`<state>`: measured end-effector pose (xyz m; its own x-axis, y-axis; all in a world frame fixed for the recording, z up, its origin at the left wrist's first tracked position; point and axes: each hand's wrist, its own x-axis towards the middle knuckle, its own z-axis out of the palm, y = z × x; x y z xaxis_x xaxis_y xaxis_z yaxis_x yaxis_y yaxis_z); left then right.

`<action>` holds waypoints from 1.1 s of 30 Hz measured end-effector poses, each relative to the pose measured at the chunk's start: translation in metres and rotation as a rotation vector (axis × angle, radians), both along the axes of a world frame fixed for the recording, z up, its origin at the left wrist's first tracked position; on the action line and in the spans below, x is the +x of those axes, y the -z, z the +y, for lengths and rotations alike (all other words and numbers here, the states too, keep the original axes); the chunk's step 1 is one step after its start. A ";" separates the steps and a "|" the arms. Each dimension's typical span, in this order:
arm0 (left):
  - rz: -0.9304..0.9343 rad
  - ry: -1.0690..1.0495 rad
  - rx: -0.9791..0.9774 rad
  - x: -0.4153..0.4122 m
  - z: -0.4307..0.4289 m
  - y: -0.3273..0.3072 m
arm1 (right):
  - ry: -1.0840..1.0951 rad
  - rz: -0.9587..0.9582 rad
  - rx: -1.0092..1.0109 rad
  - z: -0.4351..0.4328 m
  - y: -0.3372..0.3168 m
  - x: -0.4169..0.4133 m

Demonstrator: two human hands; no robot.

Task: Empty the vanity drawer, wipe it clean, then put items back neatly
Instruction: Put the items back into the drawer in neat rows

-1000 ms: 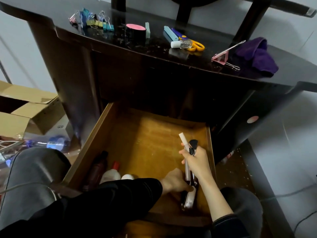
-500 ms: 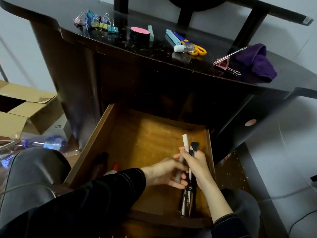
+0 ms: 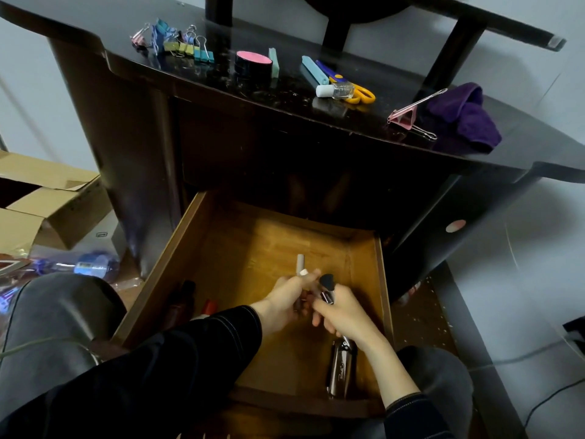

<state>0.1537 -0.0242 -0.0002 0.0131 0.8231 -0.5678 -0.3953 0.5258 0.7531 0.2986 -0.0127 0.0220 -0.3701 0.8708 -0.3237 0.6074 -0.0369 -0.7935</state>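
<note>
The left hand (image 3: 285, 304) is clamping its fingers round a white-capped slim stick (image 3: 300, 263), the right hand (image 3: 345, 315) round a black-tipped makeup brush (image 3: 326, 282), over the open wooden drawer (image 3: 384, 296). A glossy metallic case (image 3: 340, 372) is lying along its right wall, by the front edge.

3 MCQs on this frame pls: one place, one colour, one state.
1. Where is the purple cloth? A) on a cardboard box B) on the vanity top C) on the floor
2. Colour of the round tin's lid? A) white B) green C) pink
3. The drawer is: A) open B) shut C) lifted out
Key: 1 B, it lies at the top's right end. 2 C, its upper face shows pink. 3 A, pulled out; left hand grips a white tube, right hand a makeup brush over it.
</note>
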 end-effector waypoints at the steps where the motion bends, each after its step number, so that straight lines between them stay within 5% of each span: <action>1: 0.025 -0.011 -0.009 0.001 0.000 0.001 | -0.036 -0.004 -0.040 -0.001 -0.001 -0.001; 7: -0.005 -0.132 -0.046 0.001 0.005 0.000 | -0.053 0.089 -0.112 -0.001 -0.003 0.002; 11: -0.045 -0.251 -0.112 -0.008 0.010 -0.001 | 0.304 0.163 -0.088 0.007 0.004 0.008; 14: -0.158 -0.083 -0.193 -0.008 0.002 -0.003 | 0.448 0.232 -0.127 0.012 0.006 0.009; 20: -0.293 0.325 -0.207 -0.004 -0.005 -0.007 | 0.371 0.251 -0.129 0.008 0.005 0.004; 25: -0.229 0.354 -0.165 -0.002 -0.006 -0.005 | 0.300 0.295 -0.128 0.003 0.000 0.005; 30: -0.250 0.241 -0.143 -0.003 -0.007 -0.005 | 0.311 0.127 0.098 0.005 0.000 0.002; 33: -0.162 0.067 -0.152 -0.006 -0.003 -0.005 | 0.287 -0.142 0.239 0.002 -0.004 0.006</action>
